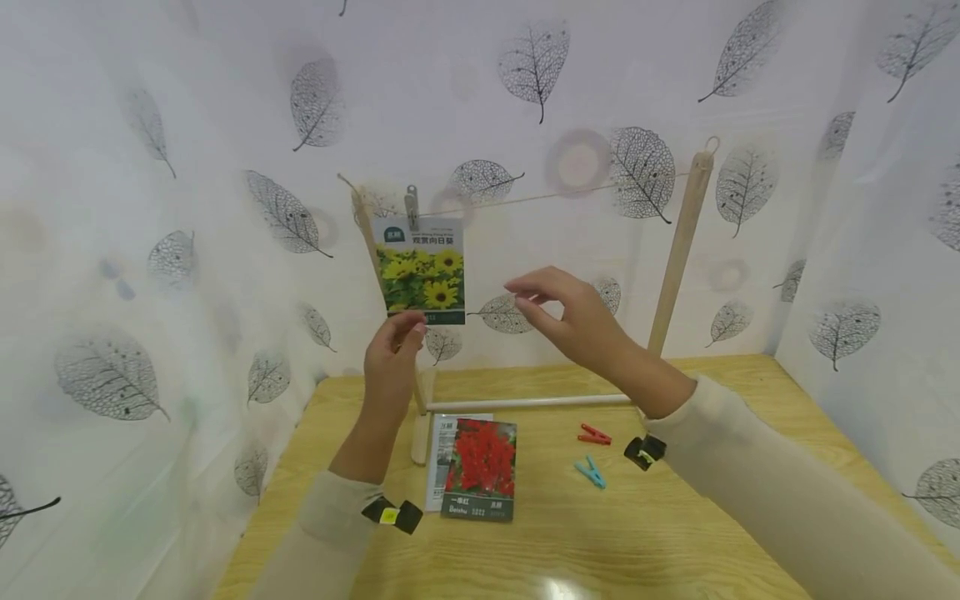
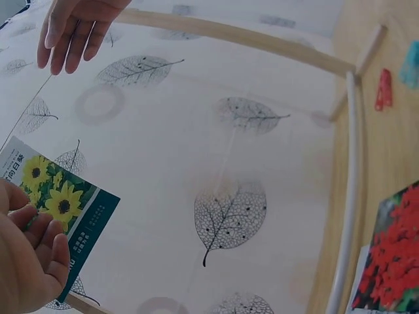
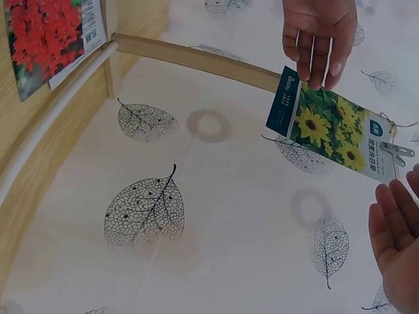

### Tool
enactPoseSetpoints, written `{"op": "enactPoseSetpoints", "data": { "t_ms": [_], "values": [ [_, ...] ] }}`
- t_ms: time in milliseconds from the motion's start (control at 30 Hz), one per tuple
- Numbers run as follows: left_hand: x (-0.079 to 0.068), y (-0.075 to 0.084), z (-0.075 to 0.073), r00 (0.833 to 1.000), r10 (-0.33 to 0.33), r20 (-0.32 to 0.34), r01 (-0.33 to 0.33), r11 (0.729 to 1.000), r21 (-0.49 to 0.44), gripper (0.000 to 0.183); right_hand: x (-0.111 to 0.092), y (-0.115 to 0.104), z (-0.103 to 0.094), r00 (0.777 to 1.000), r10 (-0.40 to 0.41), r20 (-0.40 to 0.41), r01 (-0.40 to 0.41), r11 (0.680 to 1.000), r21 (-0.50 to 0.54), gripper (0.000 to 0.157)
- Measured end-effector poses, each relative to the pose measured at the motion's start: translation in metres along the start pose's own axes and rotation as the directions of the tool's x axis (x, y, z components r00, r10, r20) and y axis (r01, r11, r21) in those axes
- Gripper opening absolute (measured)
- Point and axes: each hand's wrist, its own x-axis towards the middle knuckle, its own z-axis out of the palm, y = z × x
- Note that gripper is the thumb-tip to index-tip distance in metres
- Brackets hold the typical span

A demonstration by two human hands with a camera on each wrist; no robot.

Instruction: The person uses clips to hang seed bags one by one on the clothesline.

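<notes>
A sunflower seed packet point(image 1: 420, 279) hangs from a string, held at its top edge by a silver metal clip point(image 1: 412, 208). My left hand point(image 1: 388, 362) is at the packet's lower edge, its fingers loosely bent and not wrapped round it. In the right wrist view the fingers of that left hand point(image 3: 322, 36) point down beside the yellow flowers. To the right of the packet, my right hand point(image 1: 581, 321) is raised in the air with nothing in it. The right wrist view shows this right hand point(image 3: 398, 239) with extended fingers near the clip end.
The string point(image 1: 551, 198) runs between two wooden posts, the right post point(image 1: 681, 250) being taller in view. A white rod point(image 1: 532, 402) crosses low between them. On the table lie a red-flower packet point(image 1: 480, 471) over another packet, a red clothespin point(image 1: 594, 434) and a blue clothespin point(image 1: 591, 472).
</notes>
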Motion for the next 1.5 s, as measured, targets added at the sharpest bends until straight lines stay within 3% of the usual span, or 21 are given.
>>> {"op": "enactPoseSetpoints", "data": {
  "t_ms": [367,1500],
  "values": [
    [-0.005,-0.009,0.003,0.999,-0.044,0.005,0.043,0.998,0.037,0.028,-0.017,0.010,-0.001,0.999,0.030,-0.016,-0.030,0.999,0.014,0.024],
    [-0.017,-0.042,0.012,0.990,-0.125,0.057,0.119,0.988,0.098,0.033,-0.069,0.040,0.004,0.978,0.203,0.054,-0.203,0.979,-0.010,0.025]
  ]
}}
